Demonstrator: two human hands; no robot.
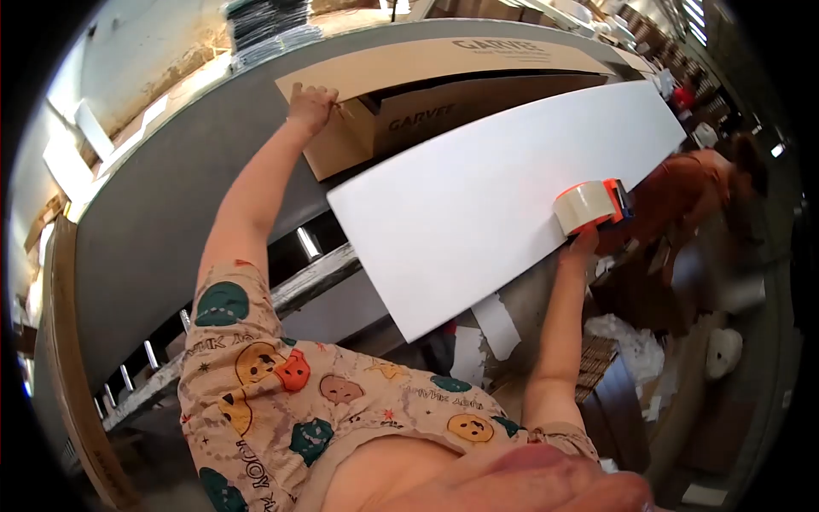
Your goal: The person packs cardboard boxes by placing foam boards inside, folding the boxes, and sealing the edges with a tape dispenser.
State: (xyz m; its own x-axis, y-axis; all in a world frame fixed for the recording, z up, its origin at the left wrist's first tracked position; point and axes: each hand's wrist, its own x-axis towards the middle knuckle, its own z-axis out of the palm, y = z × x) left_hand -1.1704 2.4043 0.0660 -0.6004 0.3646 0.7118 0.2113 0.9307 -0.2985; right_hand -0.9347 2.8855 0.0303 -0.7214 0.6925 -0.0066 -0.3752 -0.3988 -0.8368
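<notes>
My left hand (313, 108) is closed over the left corner of a long brown cardboard box (341, 141) printed GARVEE, fingers curled on the edge of its raised long flap (401, 68). In my right hand (583, 242) is a tape dispenser (589, 205), orange and dark blue, with a wide roll of pale tape. Below the dispenser lies a long white panel or flap (478, 196), flat along the near side of the box and hiding part of it. Whether the panel is attached to the box, I cannot tell. The box's dark interior shows between flap and wall.
The box rests on a grey conveyor belt (162, 171) with a metal side rail (316, 277). At right, a person in reddish clothing (682, 192) bends close to the panel's end. Cardboard stacks (597, 367) and plastic wrap (627, 346) lie at lower right. Wrapped dark sheets (269, 30) stand behind the belt.
</notes>
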